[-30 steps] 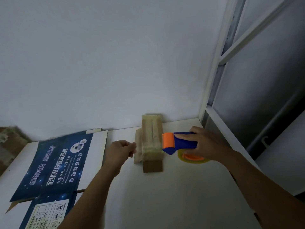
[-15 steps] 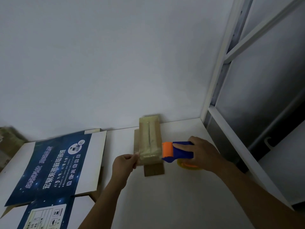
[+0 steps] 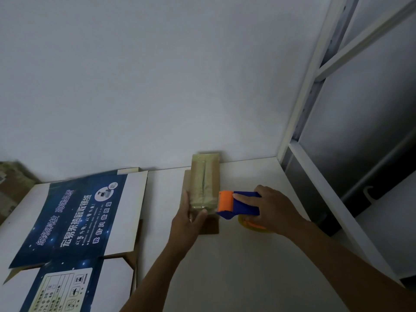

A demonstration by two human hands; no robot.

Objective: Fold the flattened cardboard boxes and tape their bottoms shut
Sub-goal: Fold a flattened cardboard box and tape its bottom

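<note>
Partly done: left fingers (image 3: pixel 201 213) grip the taped cardboard box (image 3: pixel 206 183), right fingers (image 3: pixel 245 197) clasp the tape dispenser (image 3: pixel 239 206); further left, a flattened box (image 3: pixel 74 215) apparently awaits folding.

**Bare hands, bare forearms**

Only two arms of the person are in view, cut off by the lower edge of the frame. The left hand (image 3: pixel 188 218) is bare, with a narrow wrist behind it and a slim left forearm (image 3: pixel 157 273), uncovered as far as it shows. The right hand (image 3: pixel 274 210) is bare too and broad across the back. A short pale nail tips its index finger (image 3: pixel 244 197). The right forearm (image 3: pixel 351 266) is uncovered along its whole visible length and looks thicker toward the lower right corner, nearest the camera. In the dim light, finer detail of the skin cannot be made out
</note>
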